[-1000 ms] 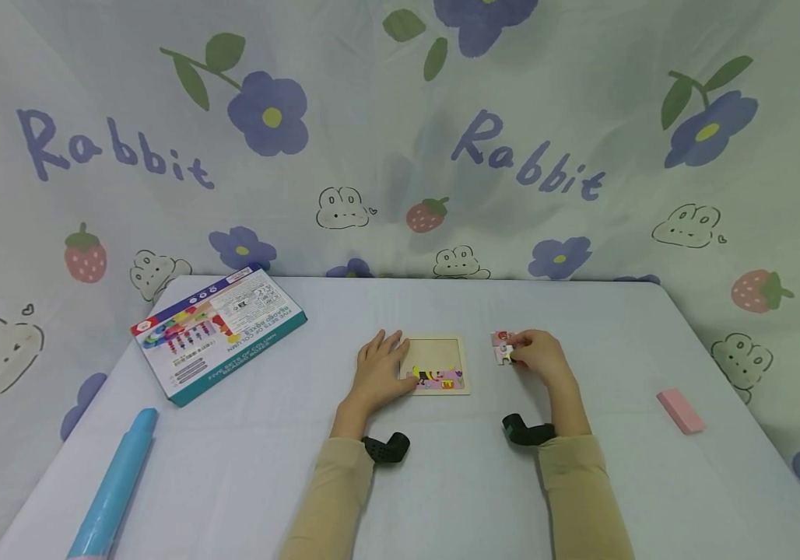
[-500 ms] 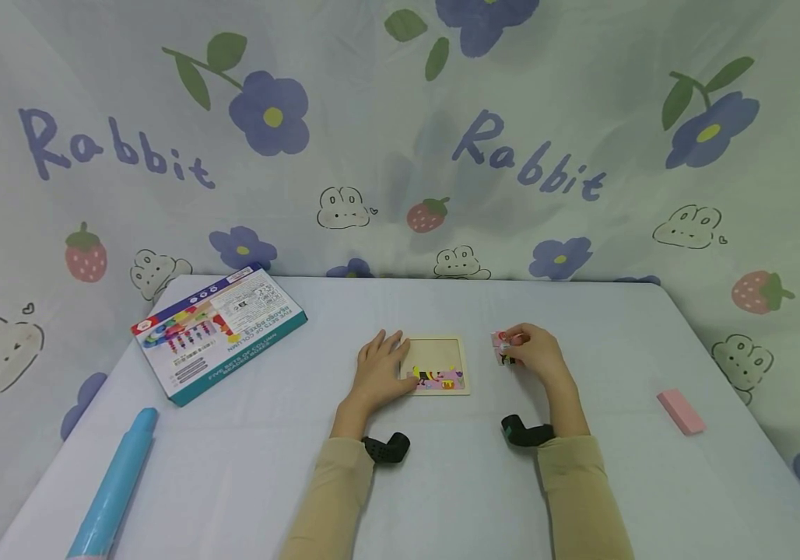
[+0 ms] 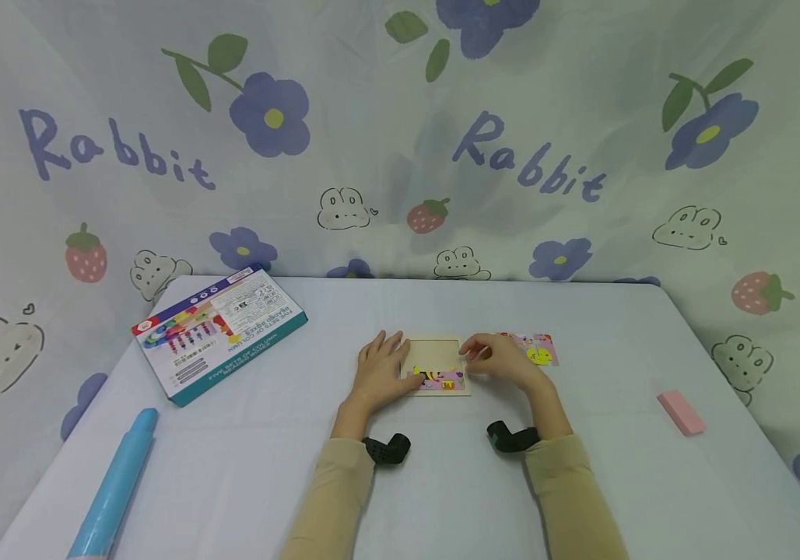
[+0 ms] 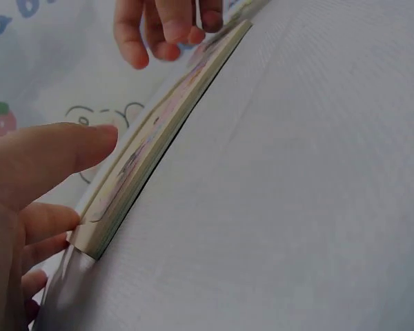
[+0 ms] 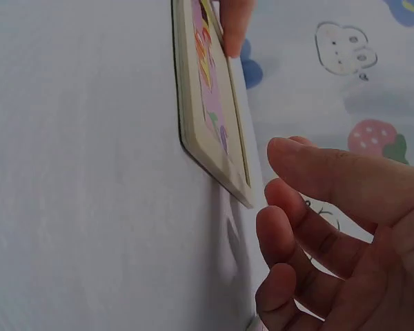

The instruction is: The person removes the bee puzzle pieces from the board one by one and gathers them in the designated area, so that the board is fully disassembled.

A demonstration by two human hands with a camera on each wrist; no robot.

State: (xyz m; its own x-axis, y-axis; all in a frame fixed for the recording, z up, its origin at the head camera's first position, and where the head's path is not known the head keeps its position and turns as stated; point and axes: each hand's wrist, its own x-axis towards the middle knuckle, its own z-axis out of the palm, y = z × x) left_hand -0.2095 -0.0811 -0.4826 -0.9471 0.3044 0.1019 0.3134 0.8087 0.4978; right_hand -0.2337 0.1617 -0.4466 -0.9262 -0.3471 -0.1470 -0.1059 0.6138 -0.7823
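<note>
In the head view, a shallow square wooden puzzle tray (image 3: 435, 391) lies mid-table, with a pink row of picture puzzle pieces (image 3: 447, 381) along its near side. My left hand (image 3: 377, 373) lies at the tray's left edge, fingers spread and thumb over the near corner. In the left wrist view its thumb (image 4: 76, 148) stands off the tray. My right hand (image 3: 501, 359) is above the tray's right edge, thumb and index finger close together. Neither wrist view shows a piece between them; a thin one could be hidden. Pink and yellow puzzle pieces (image 3: 542, 350) lie beyond that hand, partly covered.
A flat printed box (image 3: 221, 330) lies at the back left of the white table. At the front left is a long blue tube (image 3: 114, 486). A pink block (image 3: 681, 411) sits on the right. A patterned cloth hangs behind the table.
My right hand has moved left from the loose pieces to the tray's right edge, uncovering the pink and yellow pieces. The left hand has stayed at the tray.
</note>
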